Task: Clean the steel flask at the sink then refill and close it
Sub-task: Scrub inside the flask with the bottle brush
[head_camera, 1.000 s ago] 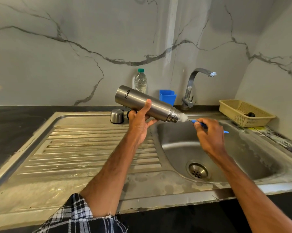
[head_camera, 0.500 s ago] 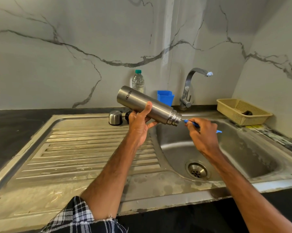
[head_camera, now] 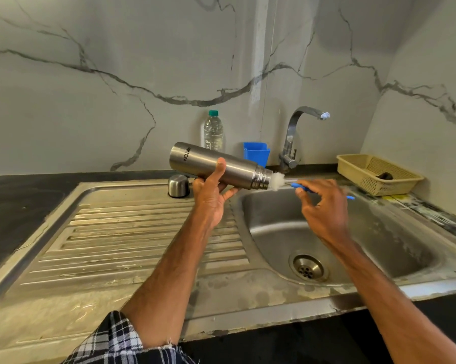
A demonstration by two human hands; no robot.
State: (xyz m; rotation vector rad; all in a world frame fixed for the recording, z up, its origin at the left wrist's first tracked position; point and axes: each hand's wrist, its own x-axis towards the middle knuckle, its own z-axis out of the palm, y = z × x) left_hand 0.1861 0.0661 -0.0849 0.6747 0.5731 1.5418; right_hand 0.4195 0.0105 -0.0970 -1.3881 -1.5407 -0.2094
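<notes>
Flask point(head_camera: 216, 165) lies tilted at frame centre over the sink point(head_camera: 379, 245), clamped in my left hand point(head_camera: 211, 198). My right hand point(head_camera: 324, 208) pinches the brush point(head_camera: 278, 181) handle; bristles sit at the mouth. I should drive them fully inside, twisting, flask steady.

we read one word only, "milton", printed in dark letters on the side of the steel flask point(head_camera: 216, 165) near its base end. from our view the letters run down the flask's side and appear turned over, since we hold the flask tipped with its open neck toward the sink. the printed strip point(head_camera: 416, 206) along the right edge of the table shows marks too blurred for us to read, and the plastic bottle point(head_camera: 213, 131) shows no readable label.
</notes>
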